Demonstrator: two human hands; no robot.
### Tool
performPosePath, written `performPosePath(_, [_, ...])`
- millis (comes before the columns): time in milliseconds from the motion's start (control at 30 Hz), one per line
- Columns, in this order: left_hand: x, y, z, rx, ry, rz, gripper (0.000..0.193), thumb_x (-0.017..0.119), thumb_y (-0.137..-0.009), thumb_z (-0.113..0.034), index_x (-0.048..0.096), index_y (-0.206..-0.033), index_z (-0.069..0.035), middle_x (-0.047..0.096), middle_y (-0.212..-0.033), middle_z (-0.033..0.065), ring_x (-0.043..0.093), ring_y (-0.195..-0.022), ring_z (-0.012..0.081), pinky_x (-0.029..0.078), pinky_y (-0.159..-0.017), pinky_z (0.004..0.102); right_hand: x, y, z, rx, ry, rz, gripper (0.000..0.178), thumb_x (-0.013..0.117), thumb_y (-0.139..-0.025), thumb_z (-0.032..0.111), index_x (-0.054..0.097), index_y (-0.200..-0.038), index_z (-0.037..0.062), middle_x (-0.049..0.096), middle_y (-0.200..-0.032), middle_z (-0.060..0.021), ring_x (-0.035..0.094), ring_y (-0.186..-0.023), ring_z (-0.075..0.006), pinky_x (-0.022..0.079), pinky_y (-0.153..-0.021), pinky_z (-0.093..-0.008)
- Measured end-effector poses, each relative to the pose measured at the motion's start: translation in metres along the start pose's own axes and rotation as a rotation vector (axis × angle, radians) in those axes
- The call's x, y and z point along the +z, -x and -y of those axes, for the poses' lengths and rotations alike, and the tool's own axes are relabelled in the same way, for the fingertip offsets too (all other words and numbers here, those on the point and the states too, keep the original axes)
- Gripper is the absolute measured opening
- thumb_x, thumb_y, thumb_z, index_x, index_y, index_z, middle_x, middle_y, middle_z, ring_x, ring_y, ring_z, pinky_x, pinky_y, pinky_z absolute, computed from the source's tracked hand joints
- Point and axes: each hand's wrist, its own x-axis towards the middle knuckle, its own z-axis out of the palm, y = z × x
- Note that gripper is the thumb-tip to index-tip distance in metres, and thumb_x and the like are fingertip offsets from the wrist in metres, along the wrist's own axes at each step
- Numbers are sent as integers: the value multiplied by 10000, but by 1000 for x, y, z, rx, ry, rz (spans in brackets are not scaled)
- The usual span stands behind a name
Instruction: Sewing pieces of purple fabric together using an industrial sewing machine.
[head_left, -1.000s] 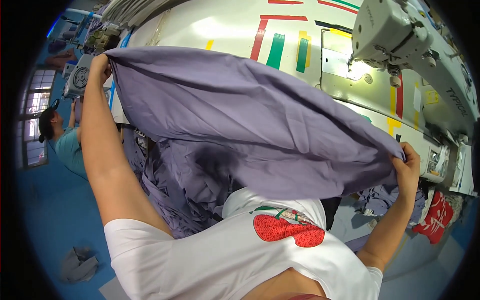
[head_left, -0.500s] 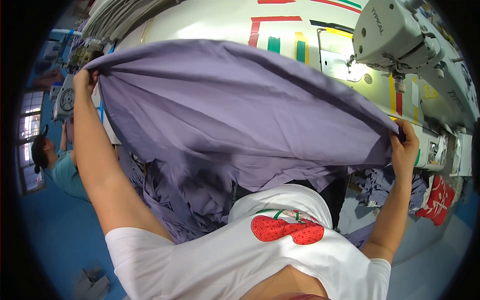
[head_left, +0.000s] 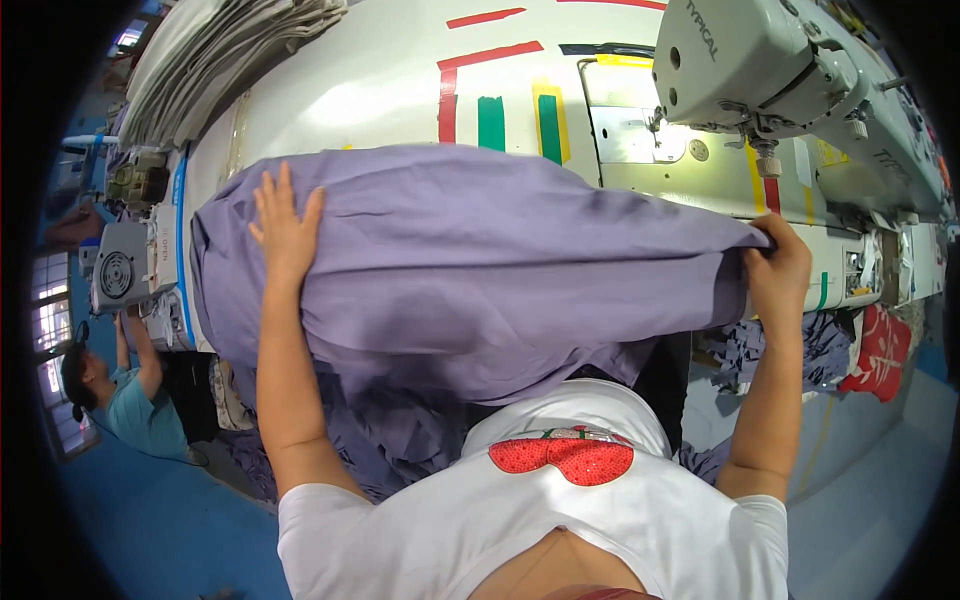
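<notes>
A wide piece of purple-grey fabric [head_left: 480,240] lies across the front of the white sewing table [head_left: 350,90], its near part hanging over the edge. My left hand [head_left: 287,228] rests flat on its left part, fingers spread. At the right end, my right hand [head_left: 778,268] pinches the fabric's corner between thumb and fingers, close to the table's front edge. Long folds run sideways through the cloth between my hands. Beyond the right part of the fabric stands a white sewing machine [head_left: 760,70], its needle area apart from the cloth.
Stacked pale cloth pieces [head_left: 215,65] lie at the far left. Coloured tape strips [head_left: 490,122] mark the tabletop. More purple fabric [head_left: 400,430] bunches below the edge near my lap. A red patterned cloth [head_left: 882,352] hangs at right. Another person [head_left: 125,400] works at far left.
The fabric, held up and stretched between both hands before, has come down onto the table. My left hand has let go of its corner, moved right and flattened on it; my right hand still pinches.
</notes>
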Motion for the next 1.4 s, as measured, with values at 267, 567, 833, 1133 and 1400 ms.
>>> performPosePath(267, [4,-45,133,-553,-330,-109,721,506,-931,-503,255,-1512,-156,206,-1579,142,217,-1439,362,157,-1038,723,52,55,44,-585,-34,-270,553,743,-708,14,547,-1225,10,551,-1185,-187,515,-1086,-369,406,-941,-449])
performPosePath(567, [-18,-40,-77,140,26,-98,546,562,-926,-319,432,-1423,-132,378,-1491,162,336,-1391,315,228,-1121,545,75,68,66,-597,6,-168,541,770,-721,150,562,-1200,8,539,-1191,-180,488,-1090,-369,347,-967,-485])
performPosePath(833, [-52,-30,-271,1281,658,139,390,600,-793,-44,590,-1180,-87,566,-1280,97,603,-1025,290,482,-816,388,76,45,77,-436,72,-305,360,737,-734,123,610,-1055,25,554,-929,-101,498,-880,-287,336,-834,-401])
performPosePath(1133, [-50,-43,-301,1575,579,179,93,612,-763,-72,595,-855,-82,544,-852,77,608,-755,281,473,-652,386,71,33,72,-435,-19,-303,127,680,-746,19,615,-845,64,533,-735,-64,506,-725,-255,336,-780,-374])
performPosePath(1400, [-37,-93,-286,1256,750,-183,231,650,-768,19,656,-977,-80,635,-959,65,644,-802,274,522,-668,363,63,39,59,-407,-44,-296,150,668,-733,-24,631,-864,36,541,-709,-68,525,-671,-250,367,-747,-368])
